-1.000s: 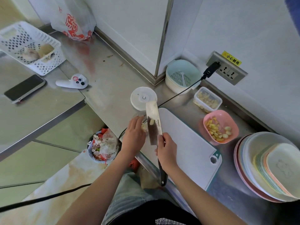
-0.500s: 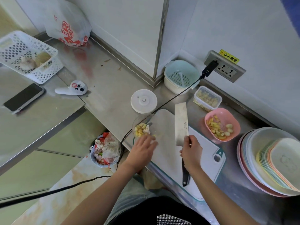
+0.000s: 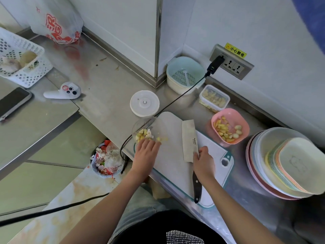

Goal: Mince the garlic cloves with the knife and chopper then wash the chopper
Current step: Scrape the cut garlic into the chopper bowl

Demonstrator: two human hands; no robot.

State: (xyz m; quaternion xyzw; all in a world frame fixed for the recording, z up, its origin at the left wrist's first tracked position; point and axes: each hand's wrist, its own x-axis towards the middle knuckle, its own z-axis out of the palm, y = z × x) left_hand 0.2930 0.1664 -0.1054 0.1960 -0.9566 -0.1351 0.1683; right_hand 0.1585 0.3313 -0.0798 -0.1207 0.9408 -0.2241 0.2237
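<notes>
Stainless steel counter (image 3: 109, 88) carries it all: a white cutting board (image 3: 174, 155) at the front edge, a clear chopper bowl (image 3: 140, 126) of garlic chunks at its left corner, and a round white lid (image 3: 144, 103) just behind that. Along the wall sit a pale blue strainer tub (image 3: 184, 74), a small clear container (image 3: 214, 98), a pink bowl (image 3: 230, 126) and, far right, a stack of plates (image 3: 260, 166). Over on the left lie a white basket (image 3: 26, 67), a phone (image 3: 13, 101), a white controller (image 3: 64, 91) and a plastic bag (image 3: 56, 20).
</notes>
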